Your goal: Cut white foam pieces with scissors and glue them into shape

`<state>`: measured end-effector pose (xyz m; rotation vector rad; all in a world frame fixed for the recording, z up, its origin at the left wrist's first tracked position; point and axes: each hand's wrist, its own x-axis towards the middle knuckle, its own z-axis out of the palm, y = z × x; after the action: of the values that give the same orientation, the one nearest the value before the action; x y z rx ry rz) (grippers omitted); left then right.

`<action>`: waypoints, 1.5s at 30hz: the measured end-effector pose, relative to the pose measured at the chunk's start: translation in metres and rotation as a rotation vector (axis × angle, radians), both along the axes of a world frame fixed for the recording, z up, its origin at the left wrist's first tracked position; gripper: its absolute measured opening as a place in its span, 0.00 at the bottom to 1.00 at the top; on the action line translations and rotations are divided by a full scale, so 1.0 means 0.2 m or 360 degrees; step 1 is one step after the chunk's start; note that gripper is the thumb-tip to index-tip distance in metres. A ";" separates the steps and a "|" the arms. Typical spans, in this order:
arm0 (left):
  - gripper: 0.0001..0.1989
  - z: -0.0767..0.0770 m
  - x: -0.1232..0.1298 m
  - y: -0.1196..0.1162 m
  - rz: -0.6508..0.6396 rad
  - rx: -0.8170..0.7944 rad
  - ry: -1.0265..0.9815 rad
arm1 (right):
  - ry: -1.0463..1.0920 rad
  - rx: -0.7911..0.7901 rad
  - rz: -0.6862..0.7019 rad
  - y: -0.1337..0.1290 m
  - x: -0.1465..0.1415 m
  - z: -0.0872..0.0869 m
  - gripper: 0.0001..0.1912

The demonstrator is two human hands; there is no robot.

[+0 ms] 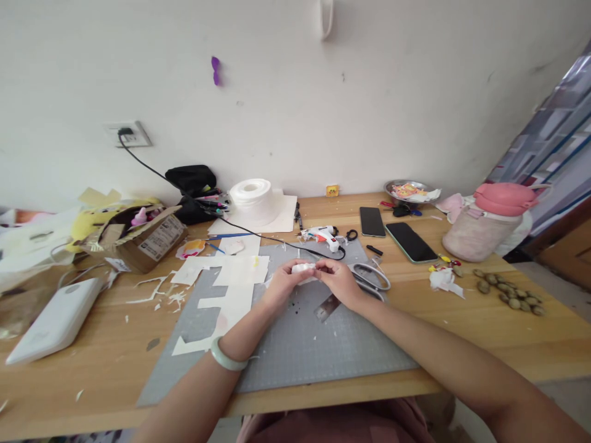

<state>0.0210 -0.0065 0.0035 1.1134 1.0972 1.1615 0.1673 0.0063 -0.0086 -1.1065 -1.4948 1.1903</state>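
Observation:
Between my two hands is a small white piece (303, 268), its exact kind too small to make out. My left hand (285, 283), with a pale bangle on the wrist, pinches its left end. The fingers of my right hand (340, 282) close on its right side. Both hands are over the grey cutting mat (286, 351). Grey-handled scissors (379, 277) and a metal ruler (327, 307) lie by my right hand, partly hidden by it. Beyond the hands rests a white glue gun (323, 236) with a black cord. Cut white card (235, 289) lies left of my left hand.
A white roll (252, 200) stands at the back, beside a cardboard box (143, 240). Two phones (372, 221), a metal bowl (409, 189) and a pink-lidded bottle (487, 224) are to the right. Scraps and a white power bank (55, 320) lie left.

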 end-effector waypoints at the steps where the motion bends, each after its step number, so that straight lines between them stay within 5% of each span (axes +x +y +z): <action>1: 0.13 0.00 0.00 0.00 0.0000 0.0012 0.0002 | -0.0018 0.0019 0.0009 0.00 0.00 0.00 0.12; 20: 0.11 -0.02 -0.01 0.02 -0.0053 -0.0117 -0.0067 | -0.0149 0.0124 0.0044 0.01 0.00 -0.03 0.11; 32: 0.09 0.00 -0.01 0.00 -0.0064 0.0042 0.0123 | -0.0231 0.0222 0.0105 -0.02 -0.01 0.01 0.08; 45: 0.15 0.00 0.00 0.00 -0.0005 -0.0123 -0.0005 | -0.0114 -0.0046 -0.0010 0.02 0.00 -0.01 0.11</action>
<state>0.0208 -0.0065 0.0032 1.0525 1.1280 1.1087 0.1676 0.0109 -0.0107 -1.1836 -1.5313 1.1821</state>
